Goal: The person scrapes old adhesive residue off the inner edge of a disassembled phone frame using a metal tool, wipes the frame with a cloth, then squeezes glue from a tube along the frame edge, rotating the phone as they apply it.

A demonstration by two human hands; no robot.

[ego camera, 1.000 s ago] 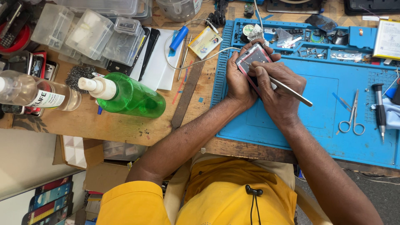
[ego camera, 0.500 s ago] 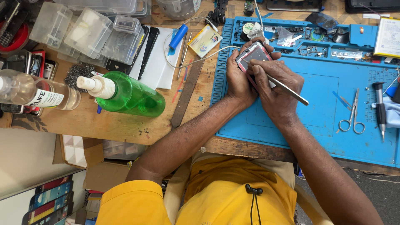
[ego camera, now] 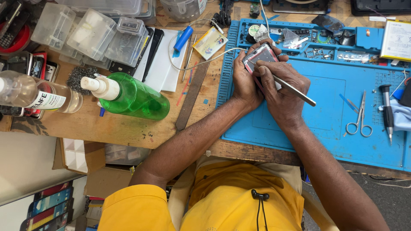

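Observation:
My left hand [ego camera: 244, 79] grips a small opened phone [ego camera: 259, 54] with a reddish frame, held upright over the blue work mat [ego camera: 325, 119]. My right hand [ego camera: 282, 85] is closed around a thin metal tool [ego camera: 295, 90] whose tip meets the phone's upper part, while its handle sticks out to the right. Both hands press together above the mat's left half. A white cable [ego camera: 201, 60] runs from the phone area to the left.
A green spray bottle [ego camera: 130, 96] and a clear bottle [ego camera: 32, 94] lie on the wooden bench at left, behind them clear plastic boxes [ego camera: 92, 30]. Scissors [ego camera: 358, 117] and a screwdriver [ego camera: 387, 111] rest on the mat's right side. A metal file [ego camera: 190, 100] lies beside the mat.
Both hands with the phone have shifted slightly up and left in view; the grip on phone and tool is the same.

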